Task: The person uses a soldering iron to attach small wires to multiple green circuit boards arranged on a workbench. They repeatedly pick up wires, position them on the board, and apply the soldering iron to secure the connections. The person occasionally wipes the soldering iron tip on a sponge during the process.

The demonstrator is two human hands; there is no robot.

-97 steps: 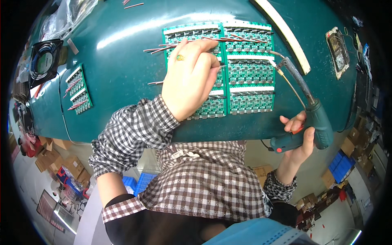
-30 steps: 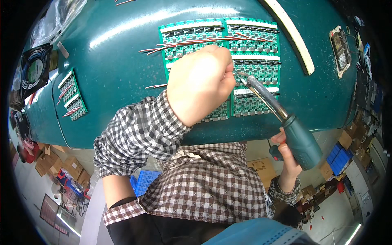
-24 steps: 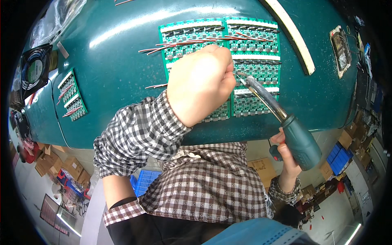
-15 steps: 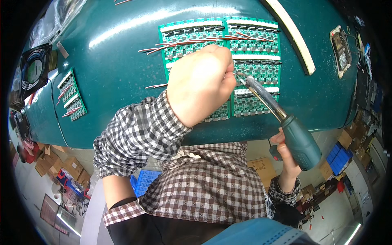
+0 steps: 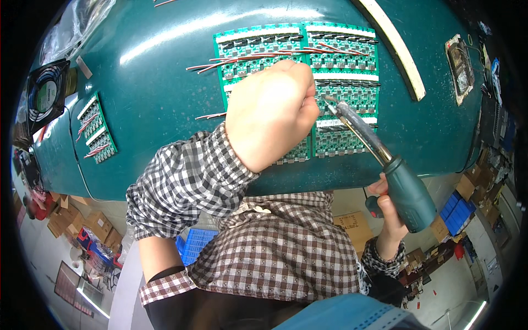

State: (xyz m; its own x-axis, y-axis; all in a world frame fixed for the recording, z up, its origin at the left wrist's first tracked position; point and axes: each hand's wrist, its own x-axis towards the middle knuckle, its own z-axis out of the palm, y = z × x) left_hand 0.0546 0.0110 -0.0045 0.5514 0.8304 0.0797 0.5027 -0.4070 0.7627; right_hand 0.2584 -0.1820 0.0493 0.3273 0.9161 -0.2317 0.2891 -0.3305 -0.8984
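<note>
My left hand [image 5: 273, 113] is closed, its fingertips pinched together over the middle of a green circuit board panel [image 5: 346, 144]. Whatever it pinches is hidden behind the fingers. My right hand [image 5: 389, 212] grips a soldering gun [image 5: 410, 193] by its dark green body, in front of the table edge. The gun's metal tube slants up and left, and its tip hovers over the panel just right of my left fingertips. Across the upper part of the panel lie several red, black and white wires [image 5: 258, 56]. White connector strips and rows of small components cover the boards.
A smaller circuit board [image 5: 97, 129] with wires lies at the left, beside a black fan [image 5: 47, 96]. A long pale strip [image 5: 393, 47] curves along the right of the panel. Farther right is a worn tray-like holder [image 5: 459, 69]. The green tabletop [image 5: 165, 99] ends at my waist.
The soldering gun has shifted slightly right and down, its tip drawing a little away from my left fingertips. My left hand has stayed almost still.
</note>
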